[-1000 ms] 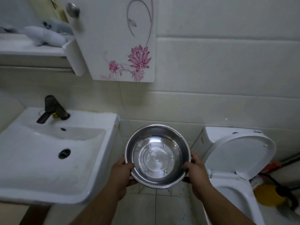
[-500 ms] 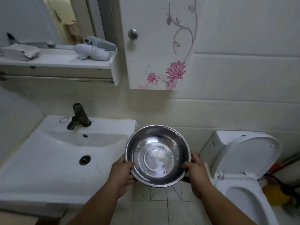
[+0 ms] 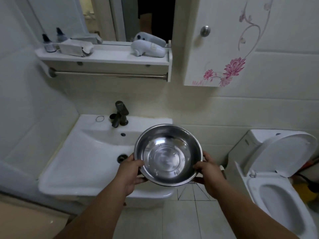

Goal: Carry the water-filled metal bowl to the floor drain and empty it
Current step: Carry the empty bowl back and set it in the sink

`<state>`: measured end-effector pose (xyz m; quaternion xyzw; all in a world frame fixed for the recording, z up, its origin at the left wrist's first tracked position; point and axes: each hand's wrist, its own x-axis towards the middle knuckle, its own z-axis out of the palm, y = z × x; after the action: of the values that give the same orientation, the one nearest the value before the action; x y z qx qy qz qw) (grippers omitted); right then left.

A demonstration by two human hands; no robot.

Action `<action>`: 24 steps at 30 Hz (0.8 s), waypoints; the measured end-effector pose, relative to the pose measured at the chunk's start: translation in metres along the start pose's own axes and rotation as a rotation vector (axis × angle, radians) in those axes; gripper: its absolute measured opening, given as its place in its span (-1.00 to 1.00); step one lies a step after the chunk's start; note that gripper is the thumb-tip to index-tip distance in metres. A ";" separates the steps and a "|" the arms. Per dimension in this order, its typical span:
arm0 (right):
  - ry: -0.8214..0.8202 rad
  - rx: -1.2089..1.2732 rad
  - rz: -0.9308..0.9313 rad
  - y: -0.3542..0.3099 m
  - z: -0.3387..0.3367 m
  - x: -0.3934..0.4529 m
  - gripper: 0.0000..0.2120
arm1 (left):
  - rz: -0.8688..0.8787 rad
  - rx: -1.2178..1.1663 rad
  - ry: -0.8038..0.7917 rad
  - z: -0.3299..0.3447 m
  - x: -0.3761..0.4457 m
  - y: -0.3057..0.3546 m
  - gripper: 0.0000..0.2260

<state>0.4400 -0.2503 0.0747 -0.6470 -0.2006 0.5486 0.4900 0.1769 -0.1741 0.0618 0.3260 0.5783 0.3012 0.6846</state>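
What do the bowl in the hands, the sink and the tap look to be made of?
Bowl: polished metal, probably stainless steel; its inside mirrors the room in rings. Sink: glossy white, likely glazed ceramic, with soft highlights and thick rounded edges. Tap: dark, dull-finished metal, possibly coated; the base material cannot be told.

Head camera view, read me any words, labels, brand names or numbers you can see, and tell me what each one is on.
No text can be read in this view.
Small bottles on the shelf: labels too small and blurred.
Torn box on the shelf: no legible print.
Hair dryer: a faint mark, unreadable.
Cabinet door: only a pink flower pattern, no words.
Metal bowl, sink, toilet: no legible markings.
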 end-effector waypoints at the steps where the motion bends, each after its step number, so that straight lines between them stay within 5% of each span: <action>1: -0.003 -0.006 0.005 0.000 0.009 -0.002 -0.41 | 0.000 -0.004 0.005 -0.008 -0.002 0.002 -0.65; 24: -0.149 -0.095 0.093 -0.007 0.066 0.054 -0.44 | -0.021 -0.067 0.167 -0.056 0.023 0.005 -0.67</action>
<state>0.3993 -0.1765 0.0586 -0.6356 -0.2322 0.6072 0.4164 0.1245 -0.1476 0.0455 0.2706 0.6264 0.3390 0.6476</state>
